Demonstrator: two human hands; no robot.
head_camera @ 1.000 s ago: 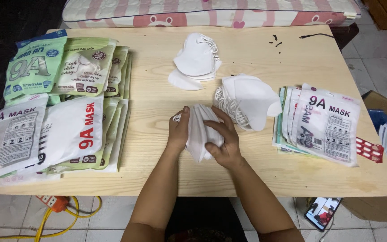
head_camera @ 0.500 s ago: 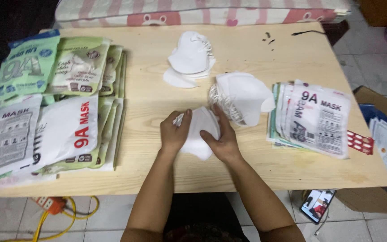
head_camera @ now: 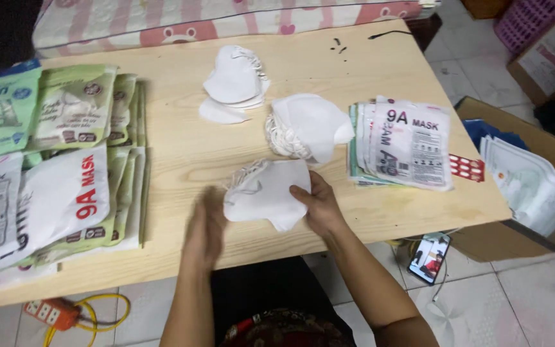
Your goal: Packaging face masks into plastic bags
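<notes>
A small stack of white folded fabric masks (head_camera: 268, 193) lies on the pale wooden surface (head_camera: 181, 154), long axis left to right; the right hand (head_camera: 319, 205) grasps its right end, while the blurred left hand (head_camera: 205, 226) hangs released just left

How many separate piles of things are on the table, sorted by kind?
Stacks of loose white masks: 3, the one in the right hand at, plus and
Piles of printed pouches: 2, left and right
Total: 5 piles
</notes>
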